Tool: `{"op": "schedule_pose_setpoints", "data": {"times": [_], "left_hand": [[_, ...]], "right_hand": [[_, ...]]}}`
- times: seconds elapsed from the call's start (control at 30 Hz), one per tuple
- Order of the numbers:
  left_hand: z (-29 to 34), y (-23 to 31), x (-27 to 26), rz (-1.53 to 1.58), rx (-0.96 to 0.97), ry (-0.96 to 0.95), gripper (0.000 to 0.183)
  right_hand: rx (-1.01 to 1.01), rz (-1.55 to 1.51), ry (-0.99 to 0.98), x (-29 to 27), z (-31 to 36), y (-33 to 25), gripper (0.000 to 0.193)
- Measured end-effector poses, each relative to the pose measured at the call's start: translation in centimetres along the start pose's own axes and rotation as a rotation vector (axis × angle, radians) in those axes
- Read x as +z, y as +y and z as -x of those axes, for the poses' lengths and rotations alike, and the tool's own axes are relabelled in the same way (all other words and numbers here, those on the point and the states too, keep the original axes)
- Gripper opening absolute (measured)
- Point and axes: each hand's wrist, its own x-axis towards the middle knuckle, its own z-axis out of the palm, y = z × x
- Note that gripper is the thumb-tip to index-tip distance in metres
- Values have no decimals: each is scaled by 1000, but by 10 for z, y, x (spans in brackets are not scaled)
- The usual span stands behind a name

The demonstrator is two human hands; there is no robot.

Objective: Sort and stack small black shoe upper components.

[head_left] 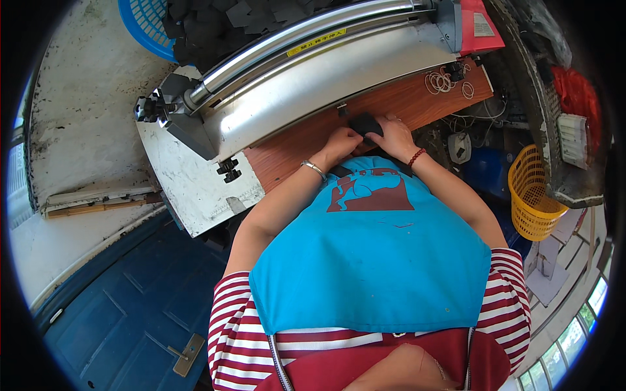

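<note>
A small stack of black, flat pieces (366, 125) is at the wooden board's near edge, between my two hands. My right hand (395, 139) is closed around its right side, with the thumb laid across the near part. The fingers of my left hand (342, 144) are pinched together at the stack's left near corner; whether they grip a piece or something thin is too small to tell. Beneath both hands runs the reddish-brown wooden board (287, 160), along the front of a metal roller machine (293, 107).
Thin pale loops (441, 81) lie on the board's right end. Behind the roller is a heap of black pieces (215, 23) beside a blue basket (145, 32). Black knobs (229, 170) stick up at the machine's left. A yellow basket (531, 195) stands at the right.
</note>
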Motion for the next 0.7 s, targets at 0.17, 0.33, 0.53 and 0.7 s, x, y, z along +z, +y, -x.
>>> {"op": "schedule_pose_setpoints", "data": {"times": [0.17,0.33,0.53,0.7], "left_hand": [[7,11,-2,65,-31,-80,28],[26,33,-3,185,-54,-53,31],[56,66,6,529,1,-134,30],[86,97,19,129,381,64,23]], "right_hand": [[22,-238,-130,13,-2,2,39],[-3,-462,-100,4,-1,18,41],[188,-1113,-364,-40,15,13,32],[83,-1144,-196,-65,34,-10,29]]}}
